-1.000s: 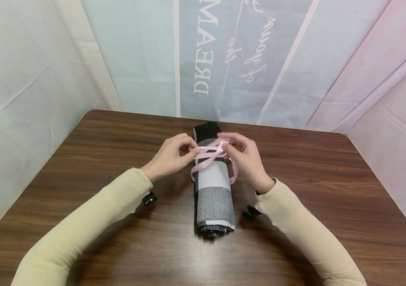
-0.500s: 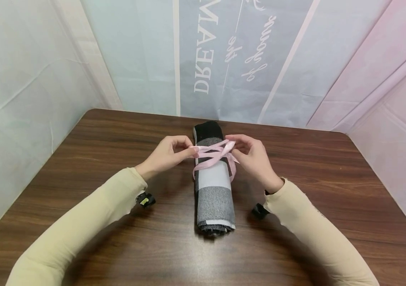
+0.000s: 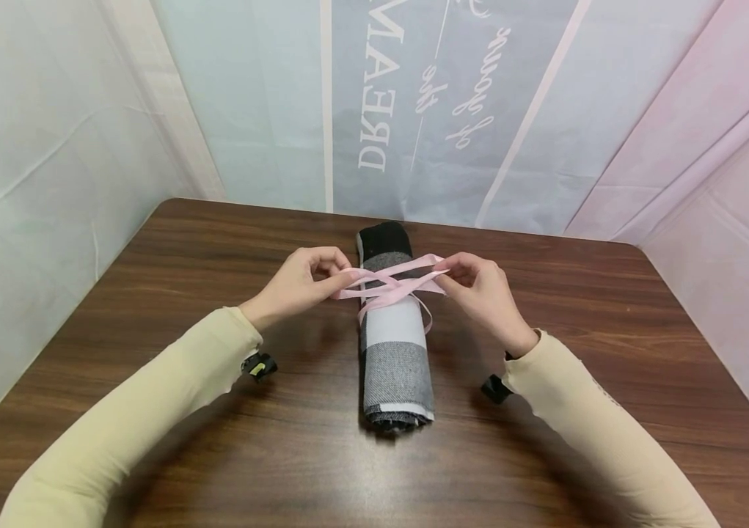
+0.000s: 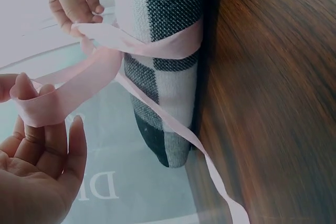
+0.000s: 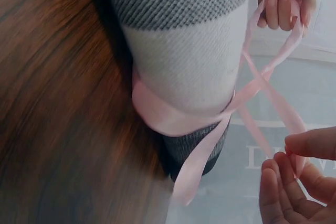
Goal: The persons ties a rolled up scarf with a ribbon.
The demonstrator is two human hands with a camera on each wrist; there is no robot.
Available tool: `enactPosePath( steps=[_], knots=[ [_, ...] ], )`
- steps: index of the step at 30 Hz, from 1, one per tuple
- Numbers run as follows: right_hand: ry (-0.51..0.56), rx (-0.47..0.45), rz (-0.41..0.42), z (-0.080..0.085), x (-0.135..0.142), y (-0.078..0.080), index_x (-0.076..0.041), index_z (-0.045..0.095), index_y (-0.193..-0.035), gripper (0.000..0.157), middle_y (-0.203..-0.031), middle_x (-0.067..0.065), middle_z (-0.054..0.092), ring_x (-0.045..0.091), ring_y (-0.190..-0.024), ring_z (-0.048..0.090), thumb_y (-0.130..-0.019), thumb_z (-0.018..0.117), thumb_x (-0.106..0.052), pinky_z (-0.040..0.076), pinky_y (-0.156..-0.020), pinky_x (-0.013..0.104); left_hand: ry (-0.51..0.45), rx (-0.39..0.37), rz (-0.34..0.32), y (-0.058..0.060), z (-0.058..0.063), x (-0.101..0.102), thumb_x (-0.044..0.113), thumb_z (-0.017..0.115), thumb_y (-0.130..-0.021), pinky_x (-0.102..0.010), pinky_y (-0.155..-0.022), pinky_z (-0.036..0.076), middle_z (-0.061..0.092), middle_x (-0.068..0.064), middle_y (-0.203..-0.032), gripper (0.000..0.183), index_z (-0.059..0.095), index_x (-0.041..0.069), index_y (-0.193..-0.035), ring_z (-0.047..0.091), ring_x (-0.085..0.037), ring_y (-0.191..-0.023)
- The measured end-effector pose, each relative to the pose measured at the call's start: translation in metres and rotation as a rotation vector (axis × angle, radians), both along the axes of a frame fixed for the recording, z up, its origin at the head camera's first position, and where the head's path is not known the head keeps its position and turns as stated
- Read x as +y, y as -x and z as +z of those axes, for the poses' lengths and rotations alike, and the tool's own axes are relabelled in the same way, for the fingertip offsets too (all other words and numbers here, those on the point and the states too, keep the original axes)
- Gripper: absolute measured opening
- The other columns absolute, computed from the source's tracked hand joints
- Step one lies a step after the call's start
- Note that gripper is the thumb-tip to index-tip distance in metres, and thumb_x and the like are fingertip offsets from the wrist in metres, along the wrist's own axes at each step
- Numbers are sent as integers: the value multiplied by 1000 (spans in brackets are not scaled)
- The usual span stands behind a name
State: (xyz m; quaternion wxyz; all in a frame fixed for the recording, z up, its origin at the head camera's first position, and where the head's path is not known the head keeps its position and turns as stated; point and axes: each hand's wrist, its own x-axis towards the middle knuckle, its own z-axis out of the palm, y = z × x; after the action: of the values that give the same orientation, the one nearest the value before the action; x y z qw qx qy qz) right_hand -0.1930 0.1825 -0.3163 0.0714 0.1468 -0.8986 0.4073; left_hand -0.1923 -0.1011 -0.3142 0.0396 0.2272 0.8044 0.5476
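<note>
A rolled black, grey and white checked cloth (image 3: 397,374) lies lengthwise on the table, its near end showing a fringe. Pink ribbon (image 3: 387,295) wraps round its upper half and crosses itself on top. The left hand (image 3: 301,284) pinches a loop of the ribbon at the roll's left; in the left wrist view that loop (image 4: 52,103) passes round the fingers. At the right, the right hand (image 3: 480,290) pinches another ribbon loop between thumb and fingers. A loose ribbon tail (image 4: 210,166) trails down past the roll in the left wrist view.
The brown wood-grain table (image 3: 249,455) ends against a printed fabric backdrop (image 3: 268,110). Pale curtains (image 3: 37,183) hang at both sides. Black wrist devices (image 3: 259,366) hang below both cuffs.
The hands have drawn apart, left hand leftward and right hand rightward, each still holding ribbon. The loops between them have stretched wider over the roll, which stays in place.
</note>
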Motion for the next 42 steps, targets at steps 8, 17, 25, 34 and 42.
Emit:
enactPosePath(
  steps=[8, 17, 25, 34, 42],
  knots=[
    [-60, -7, 12, 2, 11, -2, -4, 70, -97, 15, -106, 11, 65, 21, -84, 69, -88, 68, -15, 49, -69, 16, 0, 2, 9, 1, -1, -10, 14, 67, -88, -22, -55, 40, 62, -14, -70, 10, 66, 4, -91, 54, -10, -61],
    [33, -112, 105, 6, 25, -3, -7, 70, -93, 18, -104, 7, 68, 12, -83, 65, -90, 67, -24, 49, -68, 21, -25, -2, 35, 2, 0, -19, 15, 68, -87, -24, -57, 47, 62, -11, -76, 13, 68, 3, -93, 60, -16, -63],
    [122, -212, 133, 10, 35, -2, -4, 66, -89, 22, -101, 2, 70, 12, -89, 64, -92, 65, -26, 50, -77, 29, -35, -40, 61, 2, 4, -23, 15, 69, -88, -28, -55, 51, 60, -12, -77, 15, 67, 1, -94, 57, -15, -62],
    [293, -206, 123, 14, 40, -1, -2, 60, -87, 23, -86, -3, 72, 8, -77, 63, -90, 68, -23, 46, -68, 23, 5, -23, 69, 4, 7, -29, 18, 69, -88, -20, -55, 42, 65, 0, -76, 14, 70, 5, -93, 53, -14, -61],
    [358, -223, 88, 14, 43, 3, -3, 64, -98, 21, -79, -3, 71, 9, -72, 64, -86, 72, -19, 48, -69, 24, 83, -18, 62, 7, 10, -36, 20, 70, -88, -21, -53, 39, 58, 0, -72, 14, 70, 7, -90, 48, -9, -58]
  ],
)
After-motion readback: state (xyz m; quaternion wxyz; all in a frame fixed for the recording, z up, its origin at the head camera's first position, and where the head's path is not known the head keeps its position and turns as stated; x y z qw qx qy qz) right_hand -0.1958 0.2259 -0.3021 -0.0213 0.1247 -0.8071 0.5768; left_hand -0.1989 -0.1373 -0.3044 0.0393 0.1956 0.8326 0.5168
